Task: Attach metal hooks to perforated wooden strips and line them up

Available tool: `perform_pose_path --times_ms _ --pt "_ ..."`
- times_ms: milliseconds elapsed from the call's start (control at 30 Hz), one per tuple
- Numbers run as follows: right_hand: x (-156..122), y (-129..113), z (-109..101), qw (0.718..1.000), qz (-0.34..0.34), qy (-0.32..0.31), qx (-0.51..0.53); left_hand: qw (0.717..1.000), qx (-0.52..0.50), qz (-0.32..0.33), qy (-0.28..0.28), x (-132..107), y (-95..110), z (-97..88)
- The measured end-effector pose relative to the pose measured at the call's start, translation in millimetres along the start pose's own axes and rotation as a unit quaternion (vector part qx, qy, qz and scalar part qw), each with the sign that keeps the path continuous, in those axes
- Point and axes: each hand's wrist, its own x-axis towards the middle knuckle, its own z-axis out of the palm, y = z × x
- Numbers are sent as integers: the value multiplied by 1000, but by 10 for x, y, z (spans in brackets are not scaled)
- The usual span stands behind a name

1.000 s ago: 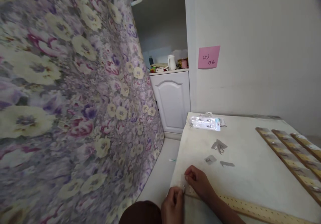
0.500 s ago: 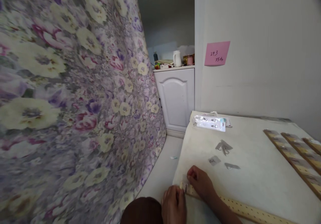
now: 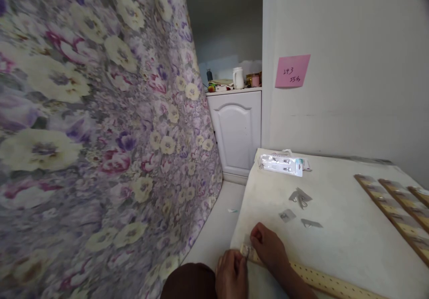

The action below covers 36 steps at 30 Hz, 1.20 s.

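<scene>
At the table's near left corner my left hand [image 3: 232, 273] and my right hand [image 3: 268, 246] meet over the left end of a perforated wooden strip [image 3: 321, 280]. The fingers of both hands are closed in a pinch on a small clear packet [image 3: 247, 250] pressed onto the strip's end. What lies inside the packet is too small to make out. Several more small clear packets [image 3: 299, 198] lie loose on the white table [image 3: 342, 227] just beyond my right hand.
A larger clear packet with a blue end [image 3: 281, 165] lies at the table's far left corner. More wooden strips with packets [image 3: 392, 209] lie at the right. A flowered curtain [image 3: 100, 129] hangs at the left. A pink note [image 3: 292, 70] sticks to the wall beside a white cupboard [image 3: 236, 129].
My hands have stayed pinched at the strip's end, with the left fingers pressing slightly closer to it. The view has shifted a little to the left.
</scene>
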Motion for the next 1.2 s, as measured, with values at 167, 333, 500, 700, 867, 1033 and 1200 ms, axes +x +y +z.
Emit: perform_pose_path --times_ms 167,333,500,700,867,1033,1200 --pt "-2 -11 -8 1000 -2 2 -1 1000 -4 7 0 2 -33 25" --pt "-11 -31 -13 1000 -2 0 1 1000 -5 14 23 5 -81 79" --pt "-12 -33 -23 1000 2 -2 5 999 5 10 53 10 -84 141" --pt "-36 -55 -41 1000 -7 1 0 999 9 21 32 19 -77 88" --pt "-61 -52 -37 1000 -16 5 1 1000 17 15 5 33 -54 6" --pt "-74 -40 -31 1000 -17 5 7 999 25 24 27 22 -29 25" --pt "-82 -54 -39 1000 -18 -2 9 998 23 41 46 27 -32 17"
